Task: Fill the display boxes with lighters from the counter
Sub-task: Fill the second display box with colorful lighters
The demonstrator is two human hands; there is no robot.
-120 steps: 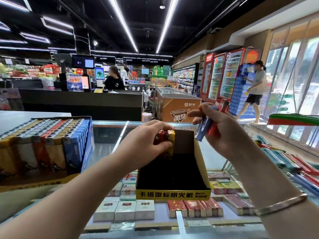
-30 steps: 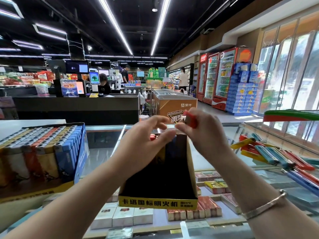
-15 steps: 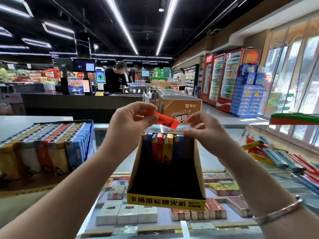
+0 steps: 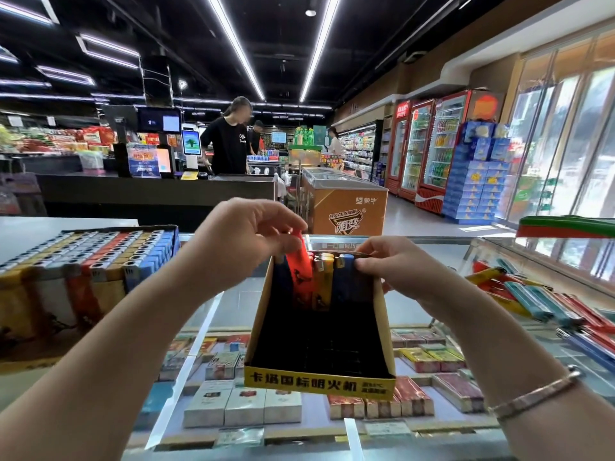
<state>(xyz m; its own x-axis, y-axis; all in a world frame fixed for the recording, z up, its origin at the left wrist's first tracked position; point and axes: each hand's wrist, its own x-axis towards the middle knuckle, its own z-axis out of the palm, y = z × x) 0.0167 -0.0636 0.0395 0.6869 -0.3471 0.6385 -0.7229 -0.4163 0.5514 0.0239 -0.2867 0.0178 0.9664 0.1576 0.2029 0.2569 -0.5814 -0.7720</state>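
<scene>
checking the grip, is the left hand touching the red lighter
Touching. The head view shows the left hand pinching the top of the red lighter as it goes into the box.

The top of the red lighter disappears under the fingers of the left hand, so its grip there cannot be made out. The full cardboard tray of lighters is cut by the left frame edge; the loose lighters run off the right edge, blurred

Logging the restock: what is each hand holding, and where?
Left hand pinches the red lighter's top end; right hand grips the black-and-yellow cardboard display box's upper right wall.
</scene>
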